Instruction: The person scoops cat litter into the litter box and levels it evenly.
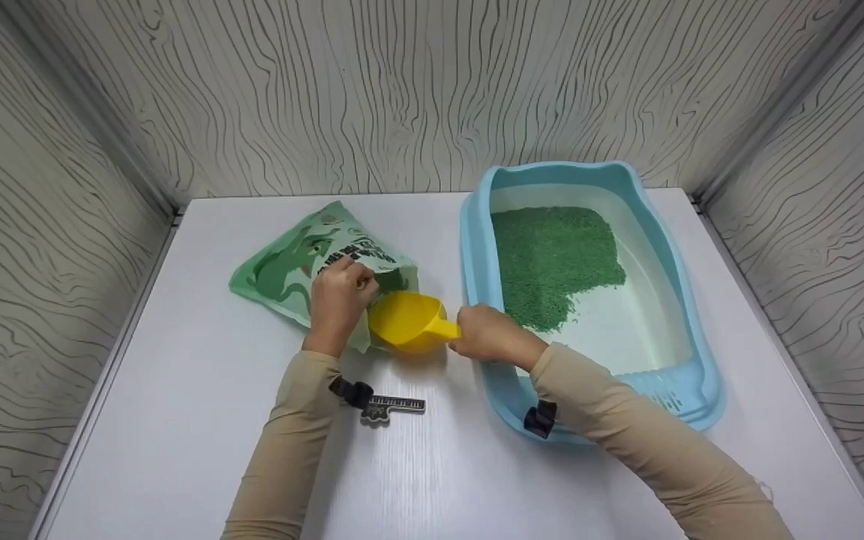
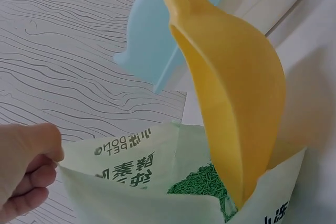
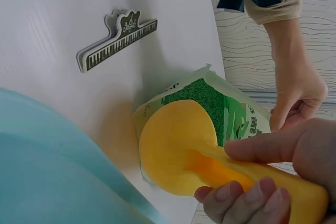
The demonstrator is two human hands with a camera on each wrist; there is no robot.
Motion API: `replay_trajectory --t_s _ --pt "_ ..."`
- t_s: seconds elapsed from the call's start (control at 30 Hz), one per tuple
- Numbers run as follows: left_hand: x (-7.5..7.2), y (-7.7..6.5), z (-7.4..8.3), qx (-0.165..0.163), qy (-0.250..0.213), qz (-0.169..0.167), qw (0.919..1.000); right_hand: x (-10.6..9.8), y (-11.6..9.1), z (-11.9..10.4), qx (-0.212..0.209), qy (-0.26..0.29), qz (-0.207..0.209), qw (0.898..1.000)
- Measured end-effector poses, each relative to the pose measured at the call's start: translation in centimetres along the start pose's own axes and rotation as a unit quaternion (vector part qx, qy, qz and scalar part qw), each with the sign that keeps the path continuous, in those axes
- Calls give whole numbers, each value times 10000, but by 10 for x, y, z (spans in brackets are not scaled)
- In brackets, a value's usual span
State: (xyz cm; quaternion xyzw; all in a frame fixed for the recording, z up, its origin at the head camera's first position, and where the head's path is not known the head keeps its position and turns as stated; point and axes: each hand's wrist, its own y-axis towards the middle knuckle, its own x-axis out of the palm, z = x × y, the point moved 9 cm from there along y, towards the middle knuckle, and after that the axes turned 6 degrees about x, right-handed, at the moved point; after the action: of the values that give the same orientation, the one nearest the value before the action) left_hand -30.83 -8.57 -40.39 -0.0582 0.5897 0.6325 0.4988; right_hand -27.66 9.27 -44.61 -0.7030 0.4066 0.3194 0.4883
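My left hand (image 1: 340, 296) pinches the top edge of a green and white litter bag (image 1: 282, 266), holding its mouth open. Green litter pellets (image 2: 199, 183) show inside the bag in the left wrist view. With my right hand (image 1: 493, 334) I grip the handle of a yellow scoop (image 1: 406, 319). The scoop's front lip dips into the bag's mouth, close over the pellets, its bowl tilted down in the left wrist view. In the right wrist view, the thumb (image 3: 262, 148) lies along the top of the handle and the fingers curl beneath it.
A light blue litter box (image 1: 479, 255) stands to the right, under my right forearm. Green pellets (image 1: 556, 251) cover the far left part of its floor. A clip with a piano-key pattern (image 1: 402, 405) lies on the white table near my left wrist. Patterned walls (image 1: 402, 97) enclose the table.
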Motion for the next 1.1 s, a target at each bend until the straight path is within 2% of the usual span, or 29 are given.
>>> replay_trajectory --t_s 0.3,0.6,0.93,1.1 --pt "0 1 -1 -104 -11 -135 9999 -2 3 -16 -129 -25 179 9998" --pt "3 2 -1 -229 -180 -425 9987 2 13 -20 148 286 -105 9994" --pt "4 -2 -2 -33 -225 -280 9994 12 24 -29 333 605 -142 9975" --pt "3 -4 -2 31 -270 -230 9994 16 27 -35 290 780 90 9965"
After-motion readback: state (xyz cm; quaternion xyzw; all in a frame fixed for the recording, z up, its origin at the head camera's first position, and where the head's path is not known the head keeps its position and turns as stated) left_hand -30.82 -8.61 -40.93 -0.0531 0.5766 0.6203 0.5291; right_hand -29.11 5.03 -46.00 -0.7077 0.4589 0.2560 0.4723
